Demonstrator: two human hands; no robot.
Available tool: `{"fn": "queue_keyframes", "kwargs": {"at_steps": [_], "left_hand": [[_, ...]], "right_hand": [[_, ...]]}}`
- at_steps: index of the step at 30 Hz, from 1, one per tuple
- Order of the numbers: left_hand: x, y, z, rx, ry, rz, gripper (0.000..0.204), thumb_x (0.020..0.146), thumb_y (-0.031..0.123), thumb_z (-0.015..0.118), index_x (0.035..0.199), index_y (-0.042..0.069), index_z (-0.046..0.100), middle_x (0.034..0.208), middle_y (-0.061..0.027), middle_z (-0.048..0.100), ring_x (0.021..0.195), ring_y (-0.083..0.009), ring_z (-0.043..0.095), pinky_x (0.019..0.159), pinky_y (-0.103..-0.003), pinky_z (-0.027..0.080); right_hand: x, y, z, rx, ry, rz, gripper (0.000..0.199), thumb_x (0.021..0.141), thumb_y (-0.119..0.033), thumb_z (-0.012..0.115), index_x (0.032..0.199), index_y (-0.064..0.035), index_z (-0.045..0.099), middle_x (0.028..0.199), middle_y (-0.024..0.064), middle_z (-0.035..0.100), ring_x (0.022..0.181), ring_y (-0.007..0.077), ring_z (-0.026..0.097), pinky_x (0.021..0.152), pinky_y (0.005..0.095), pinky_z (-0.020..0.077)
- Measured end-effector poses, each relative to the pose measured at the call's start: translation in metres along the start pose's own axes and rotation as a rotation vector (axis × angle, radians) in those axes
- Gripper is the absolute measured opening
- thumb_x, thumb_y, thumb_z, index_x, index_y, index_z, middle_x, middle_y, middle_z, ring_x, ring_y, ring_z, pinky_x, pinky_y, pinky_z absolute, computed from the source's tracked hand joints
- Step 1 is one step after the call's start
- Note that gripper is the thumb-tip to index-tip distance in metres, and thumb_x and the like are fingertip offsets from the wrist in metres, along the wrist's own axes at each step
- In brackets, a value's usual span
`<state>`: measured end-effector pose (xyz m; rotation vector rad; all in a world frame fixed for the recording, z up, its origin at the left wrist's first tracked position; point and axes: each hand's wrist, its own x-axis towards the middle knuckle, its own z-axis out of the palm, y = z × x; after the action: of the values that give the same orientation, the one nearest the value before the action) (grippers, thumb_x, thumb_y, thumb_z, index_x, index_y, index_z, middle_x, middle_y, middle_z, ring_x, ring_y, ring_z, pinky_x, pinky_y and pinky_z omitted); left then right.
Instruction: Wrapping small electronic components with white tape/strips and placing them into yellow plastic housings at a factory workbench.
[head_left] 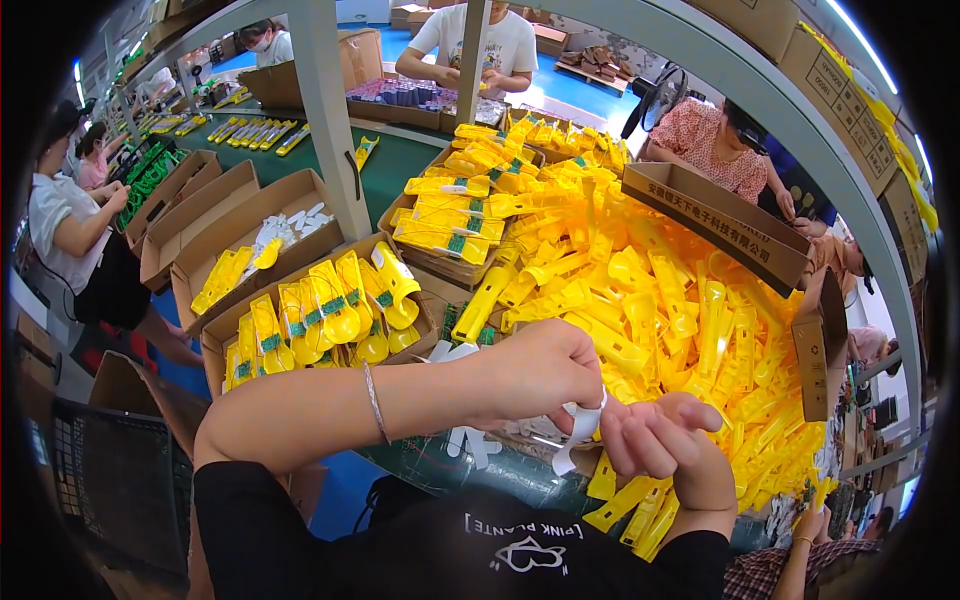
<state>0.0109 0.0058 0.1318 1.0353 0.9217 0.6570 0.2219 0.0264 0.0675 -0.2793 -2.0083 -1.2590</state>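
Observation:
In front of my chest my two hands meet at a curled white strip (583,428) that looks like thin tape or a label. My left hand (545,372) reaches across from the left and pinches the upper part of the strip. Just right of it, my right hand (660,438) is curled, its palm turned partly up, with its fingertips at the strip's edge. The strip's lower end hangs loose. Behind and to the right of my hands spreads a big heap of yellow plastic housings (640,270). White flat pieces (475,445) lie on the green tabletop (425,465) below my left forearm.
A carton (428,335) of yellow housings with green circuit boards stands at the left. Beyond it, another carton (185,290) holds housings and white pieces. Stacked wired housings (450,225) sit behind. Brown cartons (715,225) border the heap. A frame post (330,120) rises ahead; several people work around.

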Motion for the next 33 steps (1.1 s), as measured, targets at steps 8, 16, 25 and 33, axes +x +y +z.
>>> {"fn": "queue_keyframes", "kwargs": {"at_steps": [8,16,25,33], "left_hand": [[0.0,-0.002,0.0,-0.009,-0.001,-0.022,0.012,0.074,0.005,0.06,0.082,0.0,0.051,0.078,-0.0052,0.054,0.063,-0.0124,0.059,0.057,-0.023,0.049],[0.0,-0.001,0.002,-0.017,-0.036,-0.059,0.014,0.076,0.007,0.059,0.085,0.0,0.05,0.079,-0.0052,0.053,0.063,-0.0115,0.059,0.056,-0.022,0.049],[0.001,-0.004,0.002,-0.015,-0.052,-0.067,0.016,0.076,0.008,0.06,0.086,0.0,0.05,0.08,-0.0054,0.054,0.064,-0.012,0.059,0.056,-0.024,0.05],[0.002,-0.007,0.001,-0.037,-0.066,-0.072,0.017,0.076,0.008,0.06,0.087,-0.001,0.05,0.081,-0.0068,0.054,0.066,-0.0138,0.06,0.057,-0.026,0.051]], "right_hand": [[0.003,-0.003,0.002,0.024,0.008,0.024,0.054,0.063,0.006,0.064,0.097,-0.0318,0.045,0.097,-0.0059,0.03,0.087,0.0088,0.034,0.072,0.0325,0.0291],[0.008,0.006,0.03,0.015,0.367,-0.06,0.024,0.069,-0.013,0.059,0.079,-0.031,0.046,0.09,-0.0077,0.034,0.081,0.0064,0.034,0.074,0.0348,0.0273],[0.013,0.011,0.026,0.022,0.346,-0.11,0.013,0.076,-0.017,0.054,0.079,-0.0266,0.046,0.088,-0.0071,0.035,0.078,0.0051,0.034,0.077,0.0256,0.0274],[0.013,0.001,0.026,0.008,0.416,-0.039,0.013,0.077,-0.01,0.046,0.077,-0.0219,0.043,0.086,-0.0069,0.035,0.073,0.0038,0.034,0.084,0.0192,0.0268]]}}
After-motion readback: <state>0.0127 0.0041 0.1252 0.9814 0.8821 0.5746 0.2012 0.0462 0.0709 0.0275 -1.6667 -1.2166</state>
